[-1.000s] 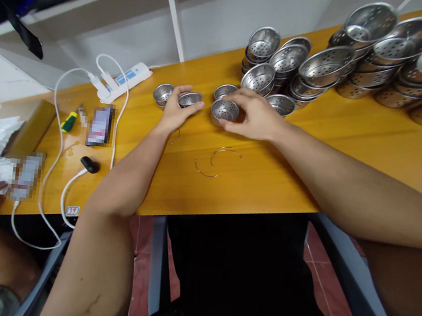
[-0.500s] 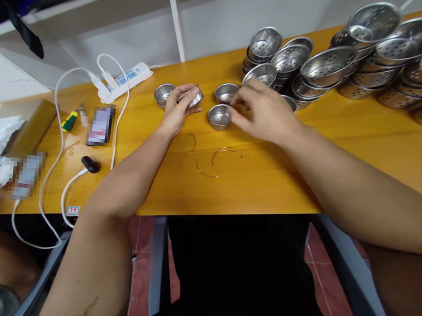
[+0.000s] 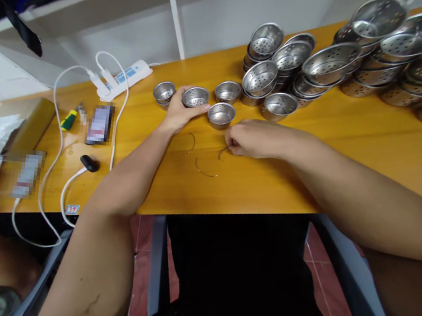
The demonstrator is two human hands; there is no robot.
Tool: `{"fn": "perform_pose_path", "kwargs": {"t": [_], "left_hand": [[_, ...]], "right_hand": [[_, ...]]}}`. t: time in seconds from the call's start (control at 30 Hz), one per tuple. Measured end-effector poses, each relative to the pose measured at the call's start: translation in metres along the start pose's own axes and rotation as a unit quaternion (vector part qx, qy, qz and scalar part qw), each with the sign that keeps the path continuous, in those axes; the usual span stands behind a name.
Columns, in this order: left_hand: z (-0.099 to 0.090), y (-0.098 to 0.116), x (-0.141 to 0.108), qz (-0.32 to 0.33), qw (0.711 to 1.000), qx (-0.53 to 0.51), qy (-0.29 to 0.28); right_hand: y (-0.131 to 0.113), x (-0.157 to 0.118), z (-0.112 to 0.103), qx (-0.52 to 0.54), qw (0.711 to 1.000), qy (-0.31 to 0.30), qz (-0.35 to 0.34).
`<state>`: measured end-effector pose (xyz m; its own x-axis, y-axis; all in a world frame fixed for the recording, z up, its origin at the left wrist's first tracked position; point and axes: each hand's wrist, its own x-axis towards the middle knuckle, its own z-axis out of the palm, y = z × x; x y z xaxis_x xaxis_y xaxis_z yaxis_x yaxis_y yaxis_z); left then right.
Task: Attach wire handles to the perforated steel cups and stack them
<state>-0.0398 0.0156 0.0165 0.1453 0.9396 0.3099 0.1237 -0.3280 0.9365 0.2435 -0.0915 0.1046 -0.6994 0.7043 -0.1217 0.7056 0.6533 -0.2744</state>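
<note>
My left hand (image 3: 179, 114) is wrapped around a small perforated metal cup (image 3: 195, 97), whose open mouth faces up. Close by stand more such cups: one (image 3: 221, 116) just right of my left thumb, another (image 3: 227, 92) behind it, and a small stack (image 3: 164, 94) on the left. Fingers curled into a pinch, my right hand (image 3: 249, 138) grips a thin curved wire (image 3: 221, 153) low over the table; part of the wire is hidden by the hand. Two more curved wires, one upright-lying (image 3: 193, 144) and one nearer me (image 3: 205, 173), lie on the wood.
Several stacks of perforated metal cups (image 3: 291, 58) fill the back right of the table. At left are a power strip (image 3: 132, 77) with white cables, a phone (image 3: 99, 124), a green-yellow tool handle (image 3: 69, 120) and a black plug-like piece (image 3: 89, 163). A person sits at far left.
My right hand has come from the cups toward me and now pinches a wire. The cup in my left hand has turned mouth-up. The neighbour's hand at left has left the view.
</note>
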Motion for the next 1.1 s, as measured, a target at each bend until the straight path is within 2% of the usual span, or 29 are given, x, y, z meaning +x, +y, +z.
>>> {"fn": "perform_pose_path", "kwargs": {"t": [0.1,0.23,0.33,0.47,0.63,0.73,0.93,1.1], "left_hand": [[0.004,0.014,-0.004,0.013,1.000,0.012,-0.011],[0.007,0.018,-0.005,0.010,1.000,0.007,-0.001],[0.007,0.014,-0.004,0.007,1.000,0.003,0.008],[0.004,0.006,0.000,0.006,1.000,-0.005,0.011],[0.000,-0.003,0.003,0.015,1.000,0.013,0.021],[-0.003,-0.012,0.006,0.037,0.999,0.018,0.017],[-0.006,-0.021,0.011,0.067,0.998,0.010,0.010],[-0.001,-0.004,0.005,0.026,0.999,-0.042,0.007]], "right_hand": [[-0.011,0.000,-0.004,-0.040,0.999,-0.002,0.018],[-0.011,0.002,-0.003,-0.027,0.999,-0.010,0.017],[0.000,0.003,-0.003,0.021,0.999,-0.011,0.025],[0.017,0.003,-0.005,0.133,0.989,0.048,-0.036],[0.025,0.004,-0.003,0.282,0.950,0.076,-0.112],[0.024,0.007,0.001,0.341,0.928,0.086,-0.123],[0.028,0.016,0.008,0.424,0.887,0.145,-0.107],[0.040,0.024,0.014,0.442,0.851,0.285,-0.023]]}}
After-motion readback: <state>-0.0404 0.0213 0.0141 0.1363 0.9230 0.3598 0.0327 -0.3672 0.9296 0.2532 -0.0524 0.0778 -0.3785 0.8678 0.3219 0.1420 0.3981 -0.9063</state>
